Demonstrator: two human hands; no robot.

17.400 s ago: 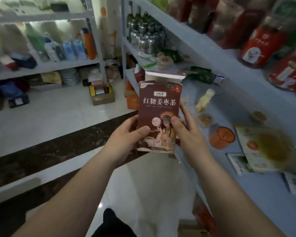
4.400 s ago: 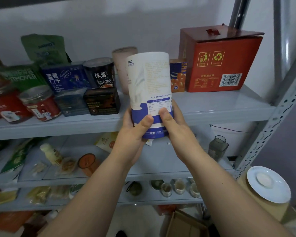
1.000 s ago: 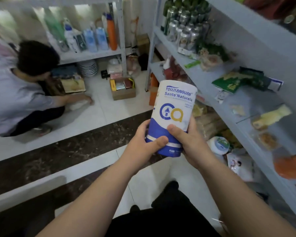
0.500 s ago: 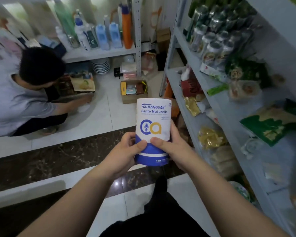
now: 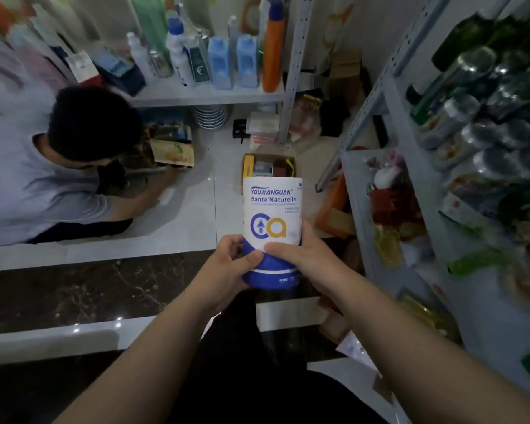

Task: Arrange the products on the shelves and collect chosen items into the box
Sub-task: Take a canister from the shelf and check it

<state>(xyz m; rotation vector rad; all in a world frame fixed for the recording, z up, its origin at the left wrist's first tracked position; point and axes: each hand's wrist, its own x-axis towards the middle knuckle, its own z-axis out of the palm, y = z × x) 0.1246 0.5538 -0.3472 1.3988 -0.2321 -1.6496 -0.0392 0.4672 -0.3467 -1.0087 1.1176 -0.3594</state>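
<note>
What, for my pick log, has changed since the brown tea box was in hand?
The tea box is gone; the left hand and right hand now grip a white-and-blue canister, turned label-forward and carried nearer the cardboard box on the floor. Unchanged lately: the two-handed grip, the crouching person.

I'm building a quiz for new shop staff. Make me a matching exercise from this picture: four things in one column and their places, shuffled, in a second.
Things
1. canister
2. cardboard box
3. orange bottle
4. stack of plates

Places
A. below the far shelf board
B. gripped by the left hand and right hand
C. standing on the far shelf
D. on the floor, items inside

Pairs: 1-B, 2-D, 3-C, 4-A
</note>
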